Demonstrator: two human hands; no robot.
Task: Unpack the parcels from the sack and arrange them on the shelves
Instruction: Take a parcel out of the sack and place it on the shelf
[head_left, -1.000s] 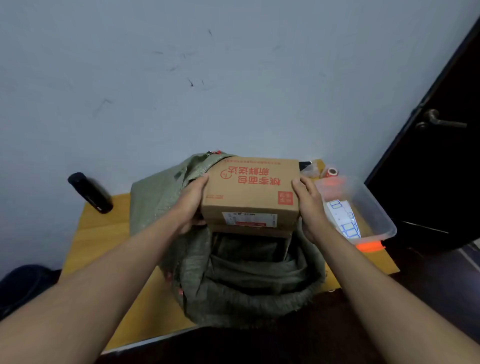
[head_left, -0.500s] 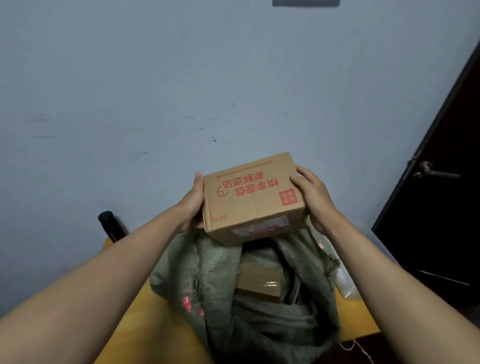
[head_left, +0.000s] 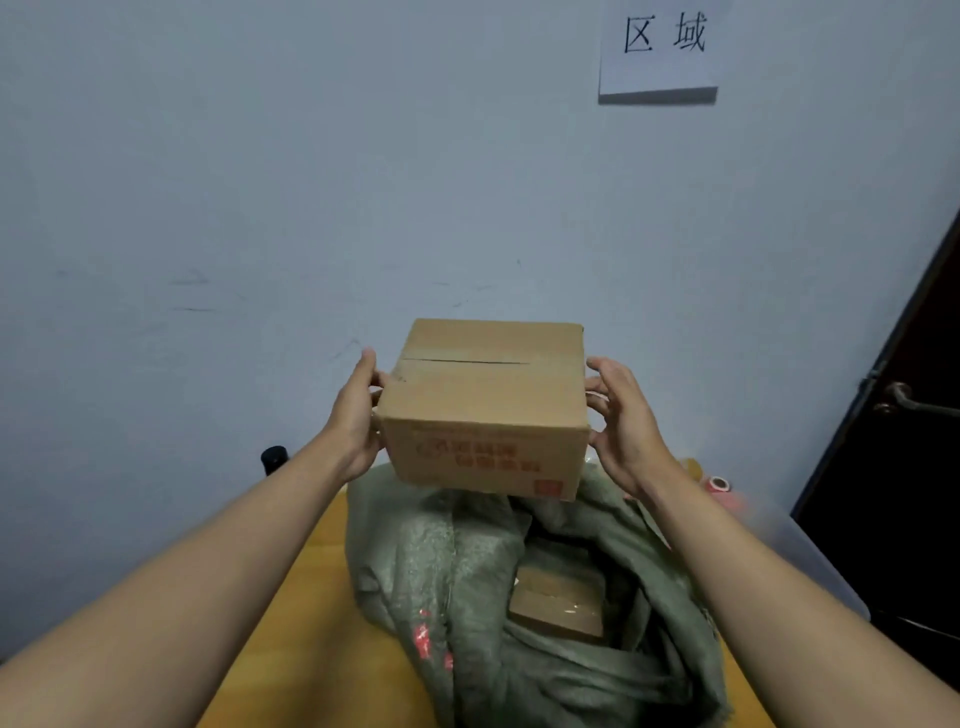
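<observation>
I hold a brown cardboard box (head_left: 485, 410) with red printing on its near face in the air above the open green woven sack (head_left: 441, 571). My left hand (head_left: 356, 421) grips the box's left side and my right hand (head_left: 621, 421) grips its right side with curled fingers. The taped top flap faces up. Inside the sack's mouth lies another taped brown parcel (head_left: 558, 608). The sack stands on a yellow table (head_left: 311, 597). No shelves are in view.
A black bottle (head_left: 274, 460) stands at the table's back left by the wall. A clear plastic bin (head_left: 810, 551) and tape rolls (head_left: 719, 486) sit at the right. A dark door (head_left: 914, 467) with a handle is further right. A paper sign (head_left: 657, 47) hangs on the wall.
Both hands have lifted the box out of the sack and tipped it, so its printed face now faces me. The view has risen up the wall.
</observation>
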